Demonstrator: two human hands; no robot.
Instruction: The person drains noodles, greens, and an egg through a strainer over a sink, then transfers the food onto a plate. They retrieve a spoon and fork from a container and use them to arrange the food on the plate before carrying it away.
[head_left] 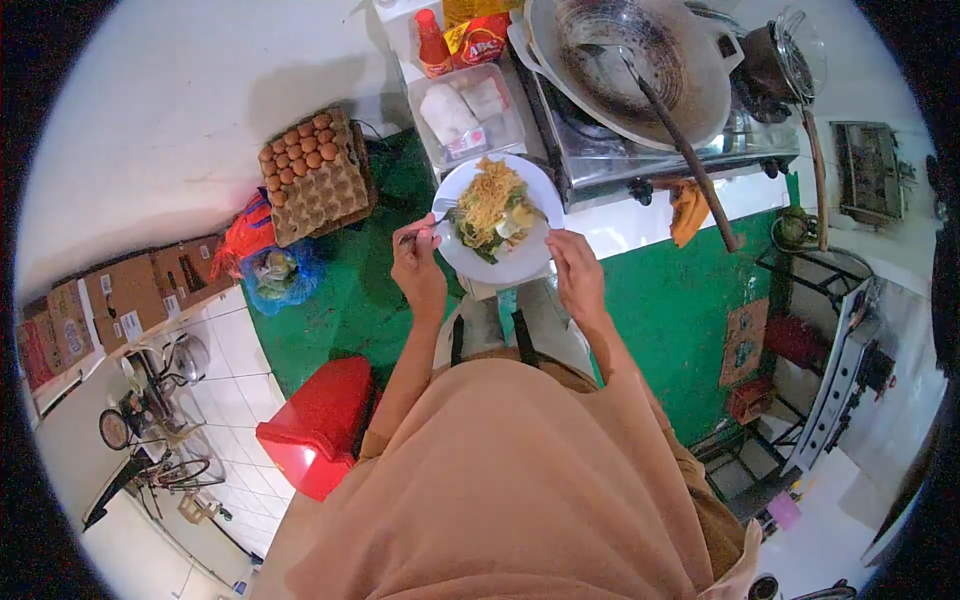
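Note:
A white plate point(520, 262) with yellow noodles point(488, 196) and greens sits at the edge of the counter below the stove. My left hand point(417, 262) is shut on a metal fork point(437, 226) whose tines reach into the left side of the food. Fingers of my right hand point(574, 268) pinch the plate's lower right rim.
A large wok point(640, 62) with a long-handled spatula point(684, 148) rests on the gas stove point(640, 160). A clear container point(466, 112), sauce bottle point(432, 44) and red packet point(478, 42) stand behind the plate. An egg tray point(312, 172) sits left, a red stool point(318, 424) below.

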